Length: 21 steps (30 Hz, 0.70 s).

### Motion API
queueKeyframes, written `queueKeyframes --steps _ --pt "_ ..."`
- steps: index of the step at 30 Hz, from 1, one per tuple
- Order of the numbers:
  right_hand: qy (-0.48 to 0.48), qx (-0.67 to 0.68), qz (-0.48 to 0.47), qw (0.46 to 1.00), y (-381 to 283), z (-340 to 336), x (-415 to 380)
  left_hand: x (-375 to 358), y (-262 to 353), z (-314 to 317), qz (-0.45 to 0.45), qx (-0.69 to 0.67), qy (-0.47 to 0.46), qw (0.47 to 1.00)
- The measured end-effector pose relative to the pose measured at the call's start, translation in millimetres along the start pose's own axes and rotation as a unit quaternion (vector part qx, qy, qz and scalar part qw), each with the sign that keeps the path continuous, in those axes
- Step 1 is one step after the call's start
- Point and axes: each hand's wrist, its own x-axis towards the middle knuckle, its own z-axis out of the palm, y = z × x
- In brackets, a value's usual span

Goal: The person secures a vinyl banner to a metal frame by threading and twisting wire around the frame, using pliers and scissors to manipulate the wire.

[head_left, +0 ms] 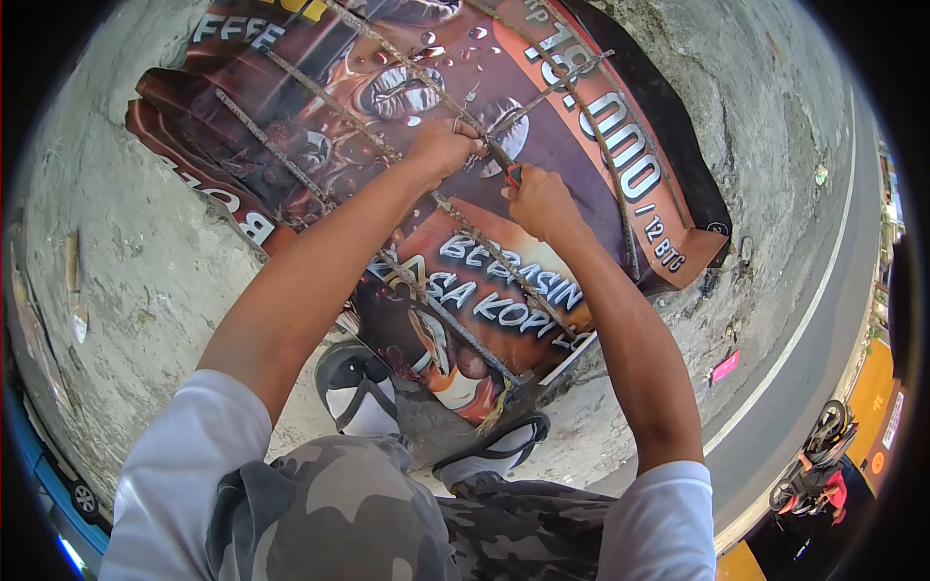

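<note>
Rusty steel bars lie in a loose grid over a printed coffee banner. My left hand is closed at a crossing of the bars, its fingertips around a bar. Close by on the right, my right hand grips dark-headed pliers with red on the handle. The head of the pliers points at the same crossing, near my left fingertips. Most of the handle is hidden in my palm. A short cross bar runs from there to the upper right.
The banner lies on rough concrete ground. A trowel lies at left, a pink packet at right. My sandalled feet stand at the banner's near edge. Beyond the road are a motorcycle and a person in red.
</note>
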Motion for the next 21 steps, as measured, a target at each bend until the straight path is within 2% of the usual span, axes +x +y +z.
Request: queueKeyframes --steps 6,9,12,15,16,17,18,21 --pt "-0.029 -0.171 0.028 0.985 -20 -19 -3 -1 0 0 -0.004 -0.011 0.005 1.000" --pt "-0.007 -0.241 0.052 0.969 -24 -12 -1 -1 -1 0 0.003 0.006 0.013 1.000" --pt "-0.005 -0.221 0.044 0.974 -24 -8 -4 2 -7 1 0.016 -0.041 0.017 0.999" --pt "-0.035 -0.119 0.074 0.990 -13 -11 -15 1 -7 0 0.006 0.020 0.008 1.000" --pt "-0.083 0.047 0.115 0.989 -6 -9 -17 -1 -7 -1 0.010 0.019 0.006 1.000" --pt "-0.127 0.212 0.152 0.957 1 -6 -17 -1 -5 -1 0.014 0.018 0.002 1.000" --pt "-0.167 0.371 0.187 0.894 6 -3 -19 -1 -6 0 0.018 0.018 -0.003 1.000" --pt "-0.187 0.585 0.188 0.766 14 8 -26 -1 -9 2 0.036 -0.007 0.025 0.999"
